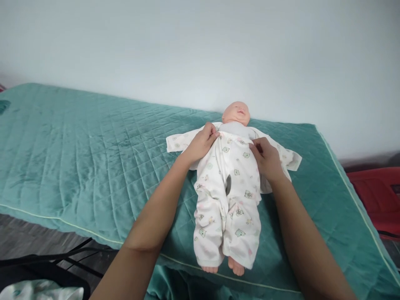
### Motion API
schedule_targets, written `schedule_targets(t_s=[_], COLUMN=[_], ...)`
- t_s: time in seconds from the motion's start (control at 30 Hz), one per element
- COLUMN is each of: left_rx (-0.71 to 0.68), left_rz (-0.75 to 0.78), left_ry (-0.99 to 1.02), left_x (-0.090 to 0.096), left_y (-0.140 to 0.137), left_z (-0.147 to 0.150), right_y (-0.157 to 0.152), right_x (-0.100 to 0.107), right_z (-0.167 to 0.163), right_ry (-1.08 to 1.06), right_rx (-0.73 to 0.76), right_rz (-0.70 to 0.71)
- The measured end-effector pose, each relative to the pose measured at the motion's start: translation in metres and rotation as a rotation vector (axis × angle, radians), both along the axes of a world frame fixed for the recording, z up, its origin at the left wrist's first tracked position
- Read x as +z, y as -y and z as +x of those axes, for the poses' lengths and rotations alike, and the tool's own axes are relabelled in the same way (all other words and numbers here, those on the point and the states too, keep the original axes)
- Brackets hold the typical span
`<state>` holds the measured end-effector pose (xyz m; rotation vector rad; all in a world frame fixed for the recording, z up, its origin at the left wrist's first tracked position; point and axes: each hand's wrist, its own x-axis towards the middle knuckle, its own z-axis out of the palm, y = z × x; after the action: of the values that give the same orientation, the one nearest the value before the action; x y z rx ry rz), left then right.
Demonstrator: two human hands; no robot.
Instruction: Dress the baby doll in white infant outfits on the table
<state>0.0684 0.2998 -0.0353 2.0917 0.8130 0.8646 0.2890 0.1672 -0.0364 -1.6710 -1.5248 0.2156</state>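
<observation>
A baby doll [236, 112] lies on its back, head toward the wall and bare feet toward me. White printed trousers [237, 175] cover its legs and reach high up its torso. Under it a matching white top [292, 159] is spread, sleeves out to both sides. My left hand [204, 141] pinches the trouser waistband at the doll's left-of-picture side. At the other side of the waist, my right hand [265, 156] has its fingers closed on the trousers' edge; the fingertips are partly hidden.
The doll rests on a green quilted cover [93, 166] over a long table or bed against a white wall [200, 54]. A red chair or case [375, 196] stands at the right. Patterned cloth [43, 289] lies on something black at lower left.
</observation>
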Motion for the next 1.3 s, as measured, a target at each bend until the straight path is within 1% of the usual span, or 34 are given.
schedule_targets(t_s=[0.1,0.17,0.23,0.33,0.4,0.47,0.5,0.53,0.6,0.67,0.73,0.77,0.83,1.0,1.07,1.13,1.2,1.27,1.3], left_rx=[-0.005,0.011,0.039,0.034,0.018,0.018,0.012,-0.005,-0.051,-0.058,-0.014,0.016,0.078,0.203,0.245,0.263,0.202,0.098,0.055], left_rz=[-0.048,-0.064,-0.057,0.022,0.142,0.255,0.282,0.281,0.220,0.152,0.121,0.117,0.116,0.127,0.115,0.079,0.053,0.066,0.083], left_ry=[0.000,-0.003,-0.009,-0.027,-0.034,-0.044,-0.054,-0.065,-0.088,-0.109,-0.140,-0.157,-0.188,-0.240,-0.251,-0.249,-0.194,-0.105,-0.068], left_x=[-0.002,-0.002,-0.003,-0.004,-0.004,-0.003,-0.003,-0.002,0.000,0.003,0.005,0.006,0.008,0.002,-0.002,-0.006,-0.009,-0.013,-0.014], left_y=[-0.010,-0.009,-0.004,0.003,0.004,0.003,0.001,-0.001,-0.006,-0.012,-0.021,-0.025,-0.036,-0.054,-0.056,-0.056,-0.054,-0.051,-0.049], left_z=[0.010,0.014,0.016,0.014,0.012,0.010,0.010,0.009,0.009,0.011,0.014,0.017,0.024,0.043,0.047,0.048,0.046,0.041,0.038], right_y=[-0.018,-0.026,-0.027,-0.020,-0.015,-0.013,-0.014,-0.015,-0.021,-0.027,-0.033,-0.036,-0.044,-0.065,-0.070,-0.070,-0.066,-0.058,-0.054], right_x=[-0.001,-0.001,-0.003,-0.006,-0.008,-0.009,-0.009,-0.009,-0.008,-0.007,-0.006,-0.005,-0.005,-0.005,-0.005,-0.007,-0.008,-0.008,-0.009], right_z=[0.004,0.006,0.006,0.002,0.000,0.001,0.002,0.004,0.010,0.015,0.019,0.021,0.024,0.031,0.031,0.030,0.026,0.022,0.021], right_ry=[-0.014,-0.061,-0.121,-0.199,-0.214,-0.163,-0.113,-0.055,0.040,0.078,0.077,0.076,0.081,0.121,0.097,0.017,-0.095,-0.146,-0.136], right_rx=[-0.125,-0.160,-0.158,-0.105,-0.089,-0.066,-0.040,-0.005,0.082,0.147,0.159,0.143,0.065,-0.224,-0.279,-0.299,-0.236,-0.079,0.007], right_rz=[-0.056,-0.074,-0.072,-0.042,0.001,0.070,0.109,0.139,0.150,0.092,0.027,0.009,-0.015,-0.098,-0.111,-0.091,-0.024,0.059,0.088])
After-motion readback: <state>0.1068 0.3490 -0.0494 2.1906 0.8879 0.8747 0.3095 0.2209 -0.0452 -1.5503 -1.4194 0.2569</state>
